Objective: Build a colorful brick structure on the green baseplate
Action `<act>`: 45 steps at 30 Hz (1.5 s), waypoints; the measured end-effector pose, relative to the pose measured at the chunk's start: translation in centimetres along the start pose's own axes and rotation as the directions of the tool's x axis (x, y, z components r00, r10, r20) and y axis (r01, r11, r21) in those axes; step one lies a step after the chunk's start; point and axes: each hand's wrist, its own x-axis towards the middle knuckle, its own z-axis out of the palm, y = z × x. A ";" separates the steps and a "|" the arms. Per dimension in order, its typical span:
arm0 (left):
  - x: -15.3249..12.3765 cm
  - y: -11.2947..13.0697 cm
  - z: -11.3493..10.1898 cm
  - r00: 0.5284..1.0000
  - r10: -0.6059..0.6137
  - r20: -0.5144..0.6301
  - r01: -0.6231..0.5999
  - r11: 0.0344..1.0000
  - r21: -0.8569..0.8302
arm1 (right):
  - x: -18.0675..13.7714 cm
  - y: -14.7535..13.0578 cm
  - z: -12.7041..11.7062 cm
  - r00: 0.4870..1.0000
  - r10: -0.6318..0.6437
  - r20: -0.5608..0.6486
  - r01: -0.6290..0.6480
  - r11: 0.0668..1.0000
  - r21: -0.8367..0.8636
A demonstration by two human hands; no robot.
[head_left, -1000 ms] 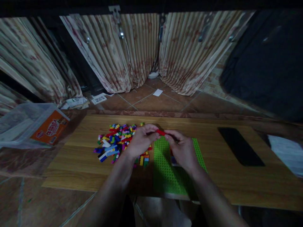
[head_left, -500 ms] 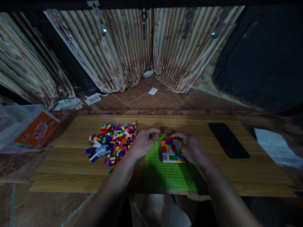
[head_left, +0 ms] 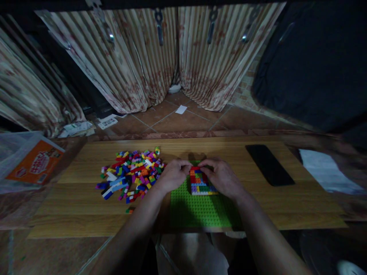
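A block of colourful building bricks (head_left: 197,183) stands on a green studded baseplate (head_left: 200,212), with a red brick (head_left: 195,168) along its back edge. My left hand (head_left: 175,175) is at the block's back left corner, thumb and finger closed together; any small piece between them is hidden. My right hand (head_left: 222,176) covers the block's right side. Its thumb and forefinger are closed at the back edge, touching the right end of the red brick. Left of the baseplate lies a heap of loose building bricks (head_left: 140,172).
A black phone (head_left: 269,164) lies on the wooden table (head_left: 86,217) at the right, with white paper (head_left: 329,172) beyond it. At the far left is a plastic bag with an orange label (head_left: 36,162). Striped curtains (head_left: 137,57) hang behind the table.
My left hand has come in to the block's back left corner, its fingers closing. My right hand stays at the back edge. The whole view has shifted slightly.
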 end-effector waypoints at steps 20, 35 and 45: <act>0.0 0.2 0.0 1.000 -0.028 0.012 0.027 0.998 0.055 | 0.4 0.6 0.0 0.989 0.122 0.081 -0.136 0.971 0.197; -0.2 0.4 0.4 1.000 -0.023 -0.019 0.025 0.995 0.094 | 0.3 1.4 -0.1 0.965 0.188 0.182 -0.238 0.919 0.314; -0.2 0.3 0.5 0.999 -0.043 -0.002 0.043 0.996 0.082 | 0.3 1.6 0.0 0.965 0.223 0.138 -0.245 0.955 0.168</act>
